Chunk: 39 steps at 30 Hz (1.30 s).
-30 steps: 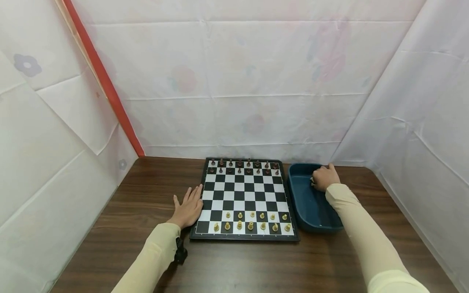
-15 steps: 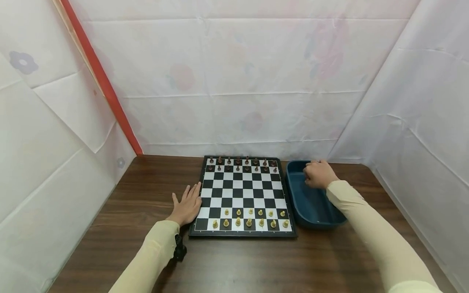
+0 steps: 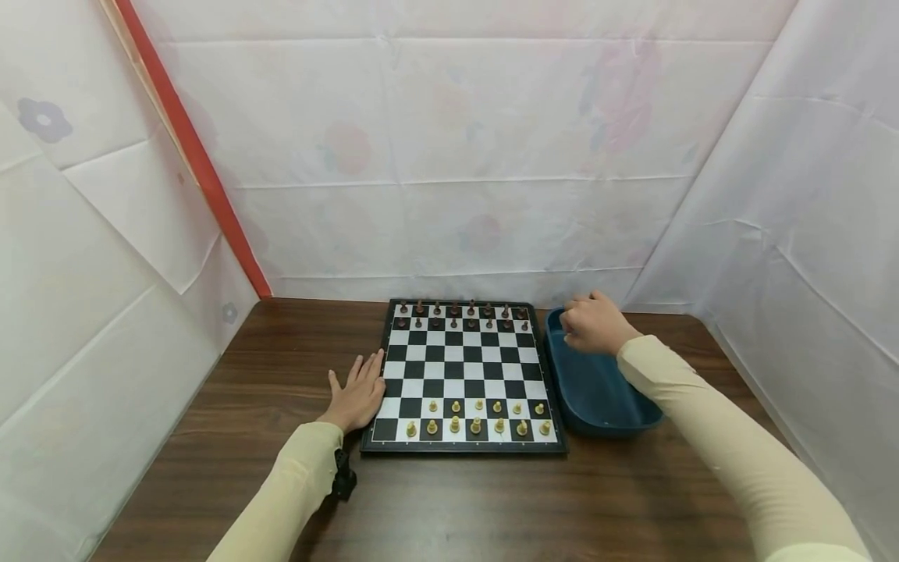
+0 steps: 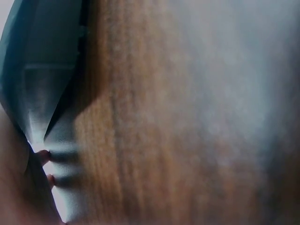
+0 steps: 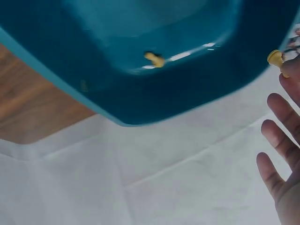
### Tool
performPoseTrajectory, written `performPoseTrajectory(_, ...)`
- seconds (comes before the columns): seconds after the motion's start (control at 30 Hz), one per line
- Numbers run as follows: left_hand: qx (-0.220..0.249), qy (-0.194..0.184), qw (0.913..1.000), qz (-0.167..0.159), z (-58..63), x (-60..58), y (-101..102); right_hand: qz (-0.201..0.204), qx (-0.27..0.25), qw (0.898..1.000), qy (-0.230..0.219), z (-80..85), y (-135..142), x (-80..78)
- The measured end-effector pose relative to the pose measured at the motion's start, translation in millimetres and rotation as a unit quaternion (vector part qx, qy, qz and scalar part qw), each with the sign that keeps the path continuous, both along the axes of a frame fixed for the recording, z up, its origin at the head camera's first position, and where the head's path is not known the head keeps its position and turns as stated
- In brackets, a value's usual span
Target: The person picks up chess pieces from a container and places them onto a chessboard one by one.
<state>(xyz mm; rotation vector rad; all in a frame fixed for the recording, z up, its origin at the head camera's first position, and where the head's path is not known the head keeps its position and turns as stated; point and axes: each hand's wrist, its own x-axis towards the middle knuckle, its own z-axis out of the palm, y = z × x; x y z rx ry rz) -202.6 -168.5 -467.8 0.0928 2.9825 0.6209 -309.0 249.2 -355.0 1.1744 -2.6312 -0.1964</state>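
A black-and-white chessboard (image 3: 463, 367) lies on the table. My left hand (image 3: 357, 394) rests with spread, straight fingers against its left edge. Above the far end of a blue plastic bin (image 3: 604, 406), my right hand (image 3: 593, 321) pinches a gold chess piece (image 5: 275, 58) between thumb and finger, its flared base showing. The other fingers of that hand are loosely extended in the right wrist view. Another gold chess piece (image 5: 154, 59) lies on its side in the bin. Gold pieces (image 3: 455, 425) stand in the board's two near rows, dark reddish pieces (image 3: 454, 309) in the two far rows.
The bin stands close beside the board's right edge. A brown wooden table (image 3: 449, 507) extends around both. White sheeting (image 3: 393, 156) hangs behind and along both sides, with a red strip (image 3: 197, 156) at the back left.
My right hand has lifted from inside the bin and moved left toward the board, carrying the chess piece. The left hand keeps its place at the board's edge.
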Motion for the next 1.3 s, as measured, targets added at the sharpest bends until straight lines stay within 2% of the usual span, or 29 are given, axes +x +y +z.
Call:
performPoseTrajectory(0.17, 0.003, 0.002, 1.0000, 0.001, 0.7, 0.5, -1, 0.021, 0.013, 1.000, 0.006, 12.1, -25, 7.8)
performPoseTrajectory(0.3, 0.005, 0.004, 1.0000, 0.000, 0.3, -0.1, -1, 0.049, 0.022, 0.999, 0.009, 15.6, -48, 15.6)
performPoseTrajectory(0.63, 0.005, 0.007, 1.0000, 0.001, -1.7, -2.1, 2, 0.144, 0.042, 0.989, -0.004, 14.1, -110, 32.6)
performPoseTrajectory(0.83, 0.015, 0.021, 0.9997, -0.004, -4.3, -2.3, 3, 0.194, 0.045, 0.980, -0.019, 10.4, -143, 42.7)
performPoseTrajectory(0.97, 0.012, 0.017, 0.9998, -0.003, -3.5, -3.2, 4, 0.222, 0.042, 0.974, -0.017, 7.2, -161, 49.5)
performPoseTrajectory(1.1, 0.006, 0.014, 0.9999, 0.000, -0.4, -3.9, 5, 0.233, 0.048, 0.971, -0.020, 2.8, -176, 55.6)
performPoseTrajectory(1.3, -0.002, 0.003, 1.0000, 0.003, -2.7, -5.6, 4, 0.231, 0.073, 0.970, -0.031, -6.1, -196, 62.1)
